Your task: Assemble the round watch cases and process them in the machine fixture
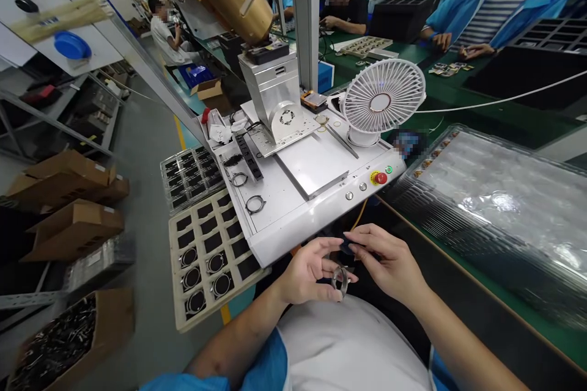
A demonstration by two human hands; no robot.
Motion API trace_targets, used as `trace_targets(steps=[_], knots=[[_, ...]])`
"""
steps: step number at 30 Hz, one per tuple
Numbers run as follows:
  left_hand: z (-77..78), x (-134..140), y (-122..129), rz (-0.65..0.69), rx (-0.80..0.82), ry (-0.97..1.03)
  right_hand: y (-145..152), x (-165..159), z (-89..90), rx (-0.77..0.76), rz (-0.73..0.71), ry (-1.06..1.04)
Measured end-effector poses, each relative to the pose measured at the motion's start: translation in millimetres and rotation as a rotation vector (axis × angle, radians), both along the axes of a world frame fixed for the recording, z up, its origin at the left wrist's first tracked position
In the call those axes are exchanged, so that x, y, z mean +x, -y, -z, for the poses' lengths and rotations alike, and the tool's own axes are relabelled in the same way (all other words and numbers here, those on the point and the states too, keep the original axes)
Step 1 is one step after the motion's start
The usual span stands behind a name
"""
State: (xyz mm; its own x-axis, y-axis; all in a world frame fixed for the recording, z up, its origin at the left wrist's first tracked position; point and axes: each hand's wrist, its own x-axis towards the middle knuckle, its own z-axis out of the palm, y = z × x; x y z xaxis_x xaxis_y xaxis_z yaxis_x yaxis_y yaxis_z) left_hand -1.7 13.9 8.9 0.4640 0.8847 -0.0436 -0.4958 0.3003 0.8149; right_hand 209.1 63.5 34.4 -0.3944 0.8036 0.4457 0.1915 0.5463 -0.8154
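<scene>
In front of my lap, my left hand (308, 271) grips a silver metal ring, a round watch case (336, 286), between thumb and fingers. Close beside it, my right hand (393, 261) pinches a small dark disc-like piece (347, 247), partly covered by the fingertips. The left fingertips come near this dark piece; whether they touch it I cannot tell. To the left, a cream tray (172, 256) holds several similar round watch cases (222, 285) in its dark pockets. Two loose rings, one of them a dark ring (255, 204), lie on the white machine base.
The white machine base (293, 226) has buttons and a red emergency stop (380, 178). On it stand a metal fixture (275, 91) and a white fan (384, 98); tweezers (342, 142) lie there. Stacked clear plastic trays (504, 195) are right. Co-workers sit across the green bench.
</scene>
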Motion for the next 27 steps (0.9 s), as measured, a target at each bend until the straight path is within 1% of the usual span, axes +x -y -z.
trace_targets(steps=[3, 5, 7, 9, 10, 12, 13, 15, 17, 19, 21, 23, 25, 27], knots=[[4.2, -3, 2, -0.019, -0.059, 0.066, 0, -1, 1.5, 0.048, -0.002, 0.009], [7.0, -3, 3, -0.05, -0.105, 0.053, -4, -3, 0.5, 0.088, -0.028, 0.045], [8.9, -3, 2, -0.108, -0.139, 0.038, -14, -4, -2.7, 0.121, -0.043, 0.085], [9.3, -4, 0, -0.173, -0.156, 0.037, -33, -7, -8.2, 0.101, 0.014, 0.099], [8.9, -5, -1, -0.2, -0.158, 0.04, -46, -8, -11.8, 0.05, 0.069, 0.1], [7.1, -7, -2, -0.231, -0.147, 0.041, -75, -13, -19.9, -0.132, 0.173, 0.077], [6.1, -8, -1, -0.235, -0.138, 0.041, -89, -16, -24.2, -0.245, 0.204, 0.055], [4.6, -8, 2, -0.231, -0.114, 0.041, -115, -23, -32.6, -0.444, 0.223, 0.005], [4.6, -9, 6, -0.219, -0.096, 0.035, -133, -31, -39.3, -0.559, 0.265, -0.027], [6.3, -8, 11, -0.215, -0.088, 0.022, -144, -37, -43.2, -0.605, 0.331, -0.017], [8.5, -8, 16, -0.225, -0.075, -0.004, -148, -38, -44.0, -0.613, 0.394, 0.012], [10.2, -9, 19, -0.241, -0.035, -0.052, -142, -34, -41.3, -0.564, 0.452, 0.035], [10.5, -9, 22, -0.282, 0.052, -0.15, -125, -27, -34.3, -0.478, 0.479, 0.011], [10.0, -8, 24, -0.347, 0.192, -0.312, -96, -21, -22.7, -0.438, 0.407, -0.053]])
